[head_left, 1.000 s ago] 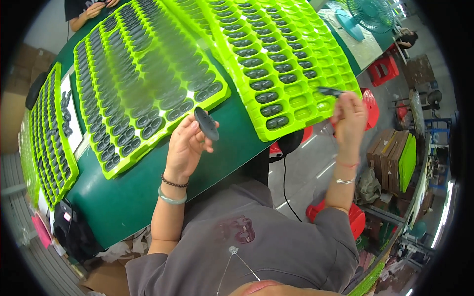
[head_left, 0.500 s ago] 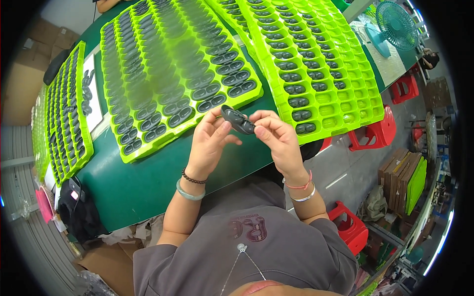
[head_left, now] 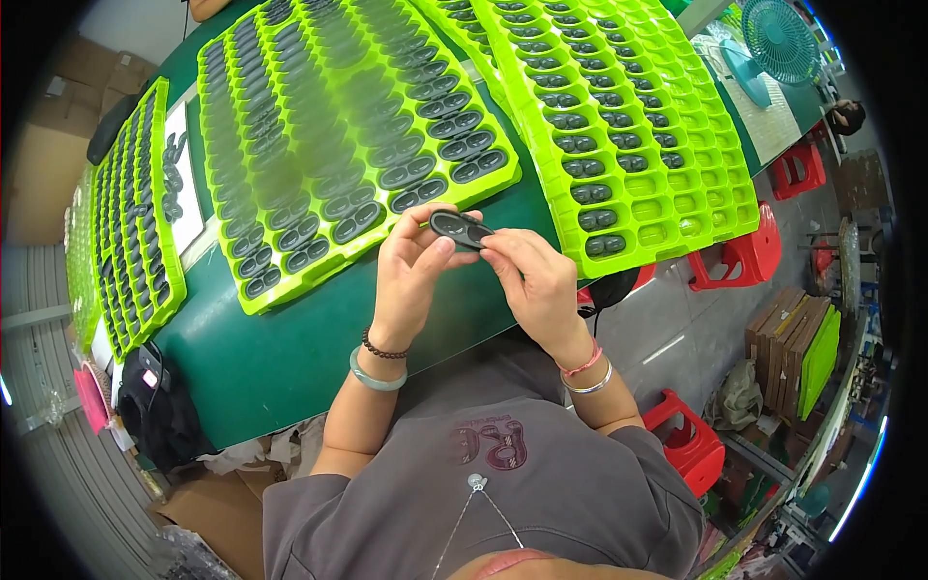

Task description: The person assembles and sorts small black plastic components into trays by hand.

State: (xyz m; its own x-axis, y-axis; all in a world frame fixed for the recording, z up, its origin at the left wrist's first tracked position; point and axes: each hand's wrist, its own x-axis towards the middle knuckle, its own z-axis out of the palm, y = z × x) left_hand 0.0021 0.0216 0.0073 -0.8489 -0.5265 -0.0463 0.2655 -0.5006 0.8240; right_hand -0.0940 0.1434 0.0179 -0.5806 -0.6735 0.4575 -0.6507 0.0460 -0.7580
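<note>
A black oval plastic piece with two hollows (head_left: 454, 227) is held up between my two hands, above the near edge of the table. My left hand (head_left: 411, 266) grips its left end between thumb and fingers. At its right end, the fingertips of my right hand (head_left: 535, 288) are closed on the same piece. Just beyond lies a lime-green tray (head_left: 290, 273) filled with rows of similar black pieces. The lime-green tray at the right (head_left: 677, 237) carries black pieces in its left columns, and its right columns show bare pockets.
Another green tray of black pieces (head_left: 174, 290) lies at the far left, beside loose pieces on a white sheet (head_left: 193, 220). Dark green tabletop (head_left: 261, 377) shows before me. A teal fan (head_left: 778, 43) stands at the far right; red stools (head_left: 754, 253) are on the floor.
The piece has been turned so its two hollows face up more plainly. My right hand has rotated, its fingers now reaching over the piece's right end. The view has shifted slightly.
</note>
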